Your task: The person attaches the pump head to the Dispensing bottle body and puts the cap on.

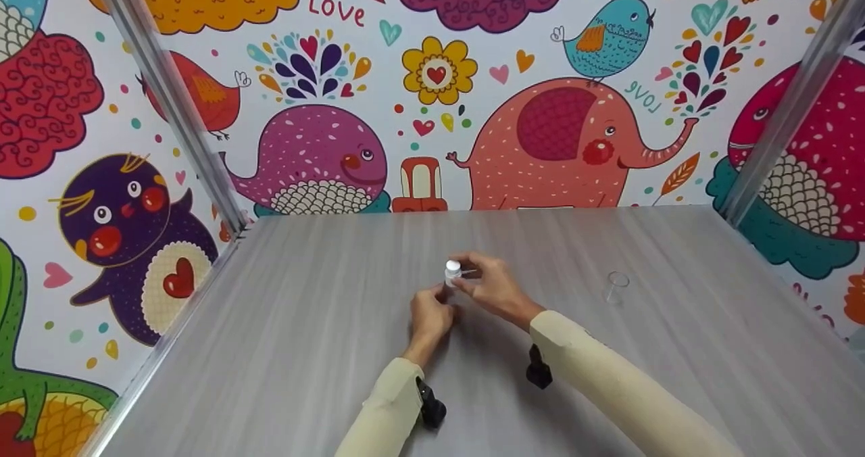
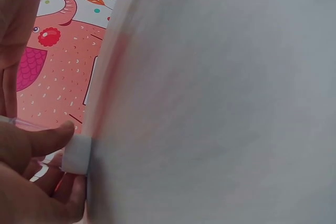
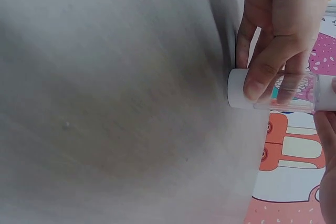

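A small clear bottle [image 1: 453, 266] with a white top stands upright on the table between both hands. My left hand [image 1: 431, 316] pinches its white base [image 2: 77, 155] low down, against the tabletop. Up at the top end, my right hand [image 1: 500, 293] holds the white upper part [image 3: 326, 93] between thumb and fingers. Part of the clear tube [image 3: 299, 93] shows between the two hands in the right wrist view. Fingers hide much of the bottle. Something thin and pale sticks out beside the right fingers, too small to make out.
To the right on the grey wood-grain table [image 1: 304, 308] is a clear, open-rimmed cylinder [image 1: 616, 286]. Walls with cartoon animals [image 1: 554, 153] enclose the back and sides, with metal posts [image 1: 169, 92] at the corners.
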Available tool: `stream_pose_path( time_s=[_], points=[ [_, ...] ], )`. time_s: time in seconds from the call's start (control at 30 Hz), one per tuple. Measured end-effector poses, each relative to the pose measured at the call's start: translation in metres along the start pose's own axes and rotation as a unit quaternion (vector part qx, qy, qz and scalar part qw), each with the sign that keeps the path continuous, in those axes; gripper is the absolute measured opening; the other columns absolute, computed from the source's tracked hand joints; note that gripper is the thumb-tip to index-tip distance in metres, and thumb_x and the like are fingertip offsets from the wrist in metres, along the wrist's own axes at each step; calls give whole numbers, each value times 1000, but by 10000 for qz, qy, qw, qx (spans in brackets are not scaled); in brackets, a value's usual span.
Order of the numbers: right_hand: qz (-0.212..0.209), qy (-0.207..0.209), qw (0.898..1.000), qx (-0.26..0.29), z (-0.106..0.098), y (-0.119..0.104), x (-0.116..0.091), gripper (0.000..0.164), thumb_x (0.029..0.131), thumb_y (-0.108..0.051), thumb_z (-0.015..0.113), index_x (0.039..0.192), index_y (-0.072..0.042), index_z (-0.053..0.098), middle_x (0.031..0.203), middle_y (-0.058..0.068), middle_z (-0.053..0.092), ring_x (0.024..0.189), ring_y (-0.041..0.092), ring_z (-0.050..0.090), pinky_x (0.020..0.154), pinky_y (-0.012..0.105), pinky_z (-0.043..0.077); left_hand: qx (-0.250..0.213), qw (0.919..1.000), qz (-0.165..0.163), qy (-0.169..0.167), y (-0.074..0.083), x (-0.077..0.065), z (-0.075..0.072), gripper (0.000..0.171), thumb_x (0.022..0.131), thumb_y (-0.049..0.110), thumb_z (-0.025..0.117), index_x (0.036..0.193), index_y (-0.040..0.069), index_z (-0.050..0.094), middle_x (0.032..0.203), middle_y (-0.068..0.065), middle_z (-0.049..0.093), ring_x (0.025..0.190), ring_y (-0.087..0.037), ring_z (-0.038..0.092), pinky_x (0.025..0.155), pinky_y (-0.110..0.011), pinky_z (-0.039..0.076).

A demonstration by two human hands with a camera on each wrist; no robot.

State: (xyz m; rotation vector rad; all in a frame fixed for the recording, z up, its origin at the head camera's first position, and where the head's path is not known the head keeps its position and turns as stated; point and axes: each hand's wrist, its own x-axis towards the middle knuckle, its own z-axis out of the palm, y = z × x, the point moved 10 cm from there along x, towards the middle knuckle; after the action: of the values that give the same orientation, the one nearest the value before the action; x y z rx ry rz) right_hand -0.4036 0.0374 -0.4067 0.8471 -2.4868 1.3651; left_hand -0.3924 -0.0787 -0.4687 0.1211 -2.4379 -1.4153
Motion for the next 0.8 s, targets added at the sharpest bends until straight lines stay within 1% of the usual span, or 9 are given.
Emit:
stream_pose_path(
  time_s=[0.1,0.2,0.3,0.47,0.53,0.7,0.8],
  points=[
    [30,8,10000,-9,-1,0,1,37,89,-6,73,124,-2,65,115,12,72,106,24,70,92,36,57,-29,10000,33,39,1,0,-1,17,69,-12,63,80,-3,71,82,-13,72,70,-17,52,66,-32,48],
    [3,38,10000,-4,-1,0,1,37,88,-6,74,124,-1,65,114,12,72,105,25,70,91,38,57,-95,9999,21,63,0,0,-1,17,69,-13,62,80,-4,72,81,-15,72,69,-17,51,65,-32,47],
    [-43,108,9999,-49,-2,-1,1,36,87,-5,74,122,-2,66,112,13,72,104,25,71,90,40,57,-152,9998,79,112,0,0,-2,18,68,-13,61,80,-5,72,79,-16,72,67,-17,50,63,-31,46],
    [-72,240,9994,-239,-3,-2,1,31,87,-6,75,117,-4,67,108,11,73,100,23,71,88,36,58,-254,9995,96,159,0,0,-2,22,67,-14,61,82,-5,74,78,-17,71,67,-16,50,63,-30,44],
    [-51,258,9993,-273,-3,-3,2,31,86,-6,75,116,-4,67,107,11,74,99,22,72,87,34,58,-218,9996,65,173,-1,0,-2,22,67,-13,62,82,-3,75,78,-15,72,68,-16,50,62,-30,45],
    [71,311,9991,-274,-2,-1,3,31,86,-7,76,115,-3,67,105,11,74,98,22,72,85,32,58,-86,9998,-45,161,-2,-1,-2,17,70,-9,67,82,0,75,80,-14,74,68,-17,53,63,-32,47],
    [122,361,9989,-263,-2,0,3,31,86,-7,76,115,-3,67,105,11,74,97,22,73,84,32,59,-59,9999,-92,132,-2,-2,-1,15,70,-8,68,82,0,75,78,-14,73,68,-17,53,63,-31,47]
  ],
)
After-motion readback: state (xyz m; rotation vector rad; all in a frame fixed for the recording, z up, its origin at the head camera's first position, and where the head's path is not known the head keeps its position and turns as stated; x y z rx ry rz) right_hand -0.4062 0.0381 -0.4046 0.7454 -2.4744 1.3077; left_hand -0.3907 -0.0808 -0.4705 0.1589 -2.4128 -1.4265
